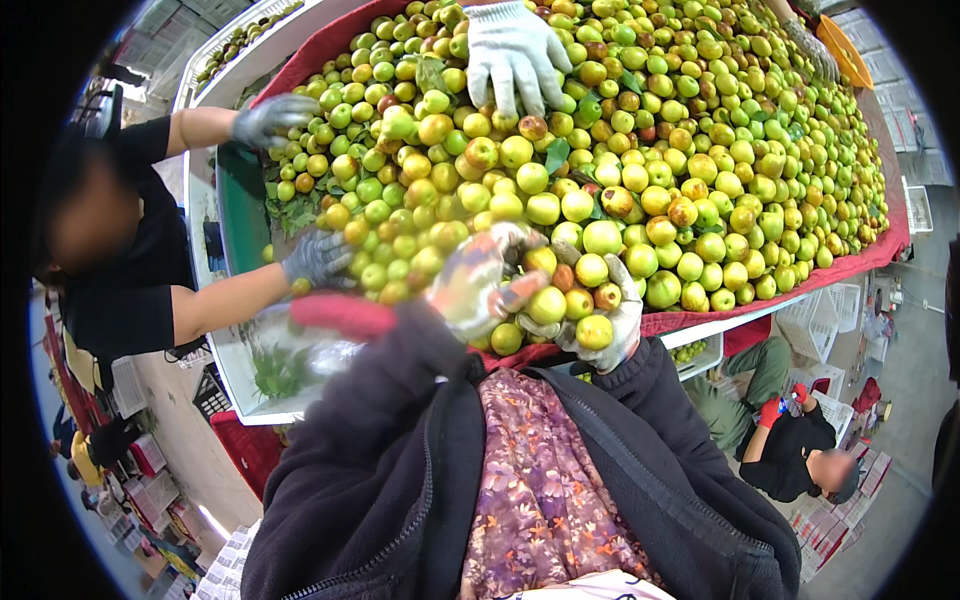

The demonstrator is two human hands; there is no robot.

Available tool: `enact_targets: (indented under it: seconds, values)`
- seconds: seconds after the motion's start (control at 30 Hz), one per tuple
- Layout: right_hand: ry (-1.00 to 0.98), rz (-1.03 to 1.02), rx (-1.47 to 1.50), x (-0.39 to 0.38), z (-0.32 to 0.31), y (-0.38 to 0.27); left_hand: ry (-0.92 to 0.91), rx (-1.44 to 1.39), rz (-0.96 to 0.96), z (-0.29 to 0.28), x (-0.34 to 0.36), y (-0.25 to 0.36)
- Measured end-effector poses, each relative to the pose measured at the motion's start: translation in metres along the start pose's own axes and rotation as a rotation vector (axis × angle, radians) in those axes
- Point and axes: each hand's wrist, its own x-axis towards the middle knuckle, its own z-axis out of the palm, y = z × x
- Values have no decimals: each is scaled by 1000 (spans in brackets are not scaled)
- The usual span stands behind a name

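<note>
A big heap of yellow-green jujubes (690, 150), some with brown-red patches, lies on a red cloth (800, 281) before me. My right hand (622, 318), in a pale glove, is cupped palm up near the heap's front edge. Several jujubes (578, 302) rest in it, its fingers curled round them. Close beside it on the left is my left hand (470, 285), in a stained patterned glove. Motion blurs it, its thumb and fingers reaching toward the jujubes in my right palm. Whether it grips one I cannot make out.
At the left a person's grey-gloved hands (318, 260) touch the heap. A white-gloved hand (515, 60) lies on it from the far side; another glove (812, 50) is at the far right beside an orange basin (845, 50). White crates (808, 322) and a seated person (800, 450) are at right.
</note>
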Motion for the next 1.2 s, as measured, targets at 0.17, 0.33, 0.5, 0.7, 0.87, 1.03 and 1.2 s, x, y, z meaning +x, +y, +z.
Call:
enact_targets:
  seconds: [0.17,0.33,0.5,0.7,0.87,1.03,1.2]
  values:
    - [-135,56,-126,-16,-6,-8,68,-176,79,-3,0,2]
    - [-211,50,120,-28,-2,-13,164,653,-55,-27,68,-59]
    - [-202,36,-17,-44,0,-29,83,536,-185,-11,80,-100]
    - [-15,-14,-55,-81,-8,-49,464,-585,-599,-14,61,-74]
    - [-70,-16,56,-103,-9,-55,100,-837,-415,41,106,-12]
    - [-69,-4,102,-113,-5,-58,-321,797,-103,96,140,38]
    - [-263,32,210,-125,-6,-62,-255,171,-383,72,134,56]
